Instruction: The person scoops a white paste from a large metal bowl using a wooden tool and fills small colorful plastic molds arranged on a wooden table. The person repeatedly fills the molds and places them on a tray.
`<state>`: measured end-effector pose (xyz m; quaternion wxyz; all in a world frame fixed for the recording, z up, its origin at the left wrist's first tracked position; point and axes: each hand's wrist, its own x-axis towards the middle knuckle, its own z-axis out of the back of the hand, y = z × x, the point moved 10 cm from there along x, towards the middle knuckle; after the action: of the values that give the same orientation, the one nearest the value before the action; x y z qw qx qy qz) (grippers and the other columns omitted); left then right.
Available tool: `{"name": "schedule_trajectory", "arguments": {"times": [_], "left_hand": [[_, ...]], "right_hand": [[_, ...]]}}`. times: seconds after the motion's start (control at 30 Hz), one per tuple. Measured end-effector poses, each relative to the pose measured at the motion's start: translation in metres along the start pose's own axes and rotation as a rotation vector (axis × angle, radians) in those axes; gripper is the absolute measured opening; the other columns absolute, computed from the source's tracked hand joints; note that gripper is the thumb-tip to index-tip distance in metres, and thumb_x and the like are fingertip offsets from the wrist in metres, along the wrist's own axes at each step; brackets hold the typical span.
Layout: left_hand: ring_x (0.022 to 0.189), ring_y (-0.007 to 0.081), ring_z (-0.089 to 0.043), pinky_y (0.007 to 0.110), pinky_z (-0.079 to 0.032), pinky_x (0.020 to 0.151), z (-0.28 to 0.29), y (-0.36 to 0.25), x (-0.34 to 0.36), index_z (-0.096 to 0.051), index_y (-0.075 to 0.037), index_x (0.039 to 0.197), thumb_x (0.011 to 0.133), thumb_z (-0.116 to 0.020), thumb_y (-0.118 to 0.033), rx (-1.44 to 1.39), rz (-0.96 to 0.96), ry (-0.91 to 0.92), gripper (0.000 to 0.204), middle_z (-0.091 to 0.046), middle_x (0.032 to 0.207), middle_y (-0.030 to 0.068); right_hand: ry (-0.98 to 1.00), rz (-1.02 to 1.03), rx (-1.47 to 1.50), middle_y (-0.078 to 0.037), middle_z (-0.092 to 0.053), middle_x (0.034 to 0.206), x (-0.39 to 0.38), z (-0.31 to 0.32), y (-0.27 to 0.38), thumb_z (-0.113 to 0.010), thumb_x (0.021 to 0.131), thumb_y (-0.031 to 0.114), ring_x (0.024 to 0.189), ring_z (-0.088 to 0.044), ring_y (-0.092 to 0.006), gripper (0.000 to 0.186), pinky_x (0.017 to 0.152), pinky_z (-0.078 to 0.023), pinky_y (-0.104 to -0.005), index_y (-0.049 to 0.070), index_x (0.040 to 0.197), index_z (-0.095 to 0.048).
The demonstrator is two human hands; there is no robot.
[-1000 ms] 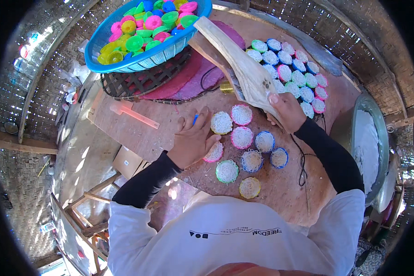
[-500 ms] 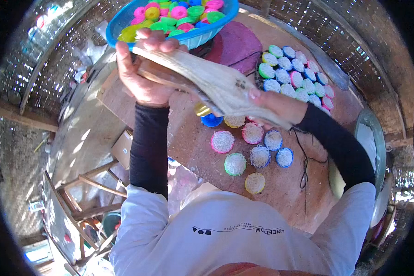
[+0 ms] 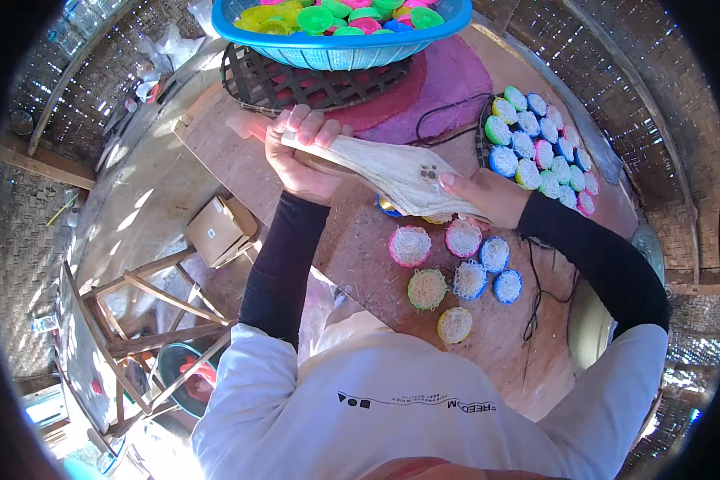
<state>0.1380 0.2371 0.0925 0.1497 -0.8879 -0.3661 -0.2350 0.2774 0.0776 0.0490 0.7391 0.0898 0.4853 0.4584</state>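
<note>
A long pale wooden press with two handle-like arms spans both my hands above the table. My left hand is closed round the narrow ends of its arms. My right hand grips the broad end, thumb on top beside several dark dots. Under that end are small coloured cups filled with white noodle-like strands: a pink cup, a green-rimmed cup, a yellow cup and several blue ones. The press partly hides a blue-and-yellow cup. The press's underside is hidden.
A blue basket of empty coloured cups stands at the far side, over a dark woven tray. Another tray of filled cups lies at right, near a black cord. Left are a cardboard box and wooden frame.
My left fingers have closed round the press's arms, which have come nearer each other. The press has shifted slightly right. The whole view has moved, and the basket sits higher in it.
</note>
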Motion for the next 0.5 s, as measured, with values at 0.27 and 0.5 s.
{"name": "schedule_trajectory", "arguments": {"times": [0.27, 0.5], "left_hand": [[0.067, 0.0101, -0.046, 0.037, -0.035, 0.084, 0.015, 0.013, 0.000, -0.045, -0.020, 0.076, 0.076, -0.055, -0.027, -0.042, -0.041, -0.110, 0.012, -0.044, 0.063, -0.0099], [0.062, 0.0101, -0.044, 0.037, -0.034, 0.084, 0.014, 0.003, 0.008, -0.045, -0.018, 0.070, 0.077, -0.055, -0.026, 0.000, -0.038, -0.054, 0.015, -0.042, 0.061, -0.0085]], "right_hand": [[-0.054, -0.046, -0.071, -0.009, -0.049, 0.045, -0.014, 0.019, 0.004, -0.032, 0.077, 0.073, 0.042, -0.051, -0.0174, 0.083, 0.043, -0.041, -0.0304, -0.003, 0.059, -0.059], [-0.245, 0.036, -0.307, -0.021, -0.053, 0.051, -0.010, 0.035, 0.016, -0.033, 0.073, 0.078, 0.054, -0.059, -0.0325, 0.093, 0.055, -0.046, -0.0416, -0.010, 0.060, -0.058]]}}
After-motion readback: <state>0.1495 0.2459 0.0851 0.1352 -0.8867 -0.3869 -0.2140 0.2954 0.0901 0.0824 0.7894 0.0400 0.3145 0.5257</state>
